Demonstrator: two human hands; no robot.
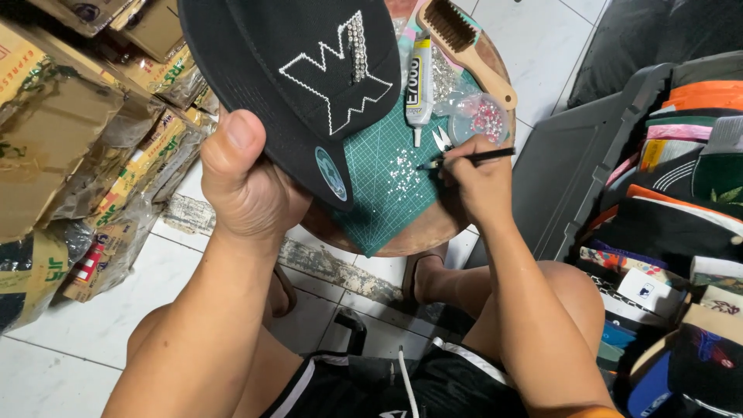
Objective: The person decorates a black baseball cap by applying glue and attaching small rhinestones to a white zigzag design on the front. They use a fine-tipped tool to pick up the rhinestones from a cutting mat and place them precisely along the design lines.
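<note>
My left hand grips the brim of a black cap and holds it up over the left side of a small round table. The cap's front bears a white outlined emblem with a strip of rhinestones. My right hand holds a thin black picker pen, its tip down at a scatter of loose rhinestones on a green cutting mat.
A glue tube, a wooden brush, small tweezers and a clear dish of pink stones lie on the table. Wrapped cardboard boxes stand left. A grey bin of stacked caps stands right.
</note>
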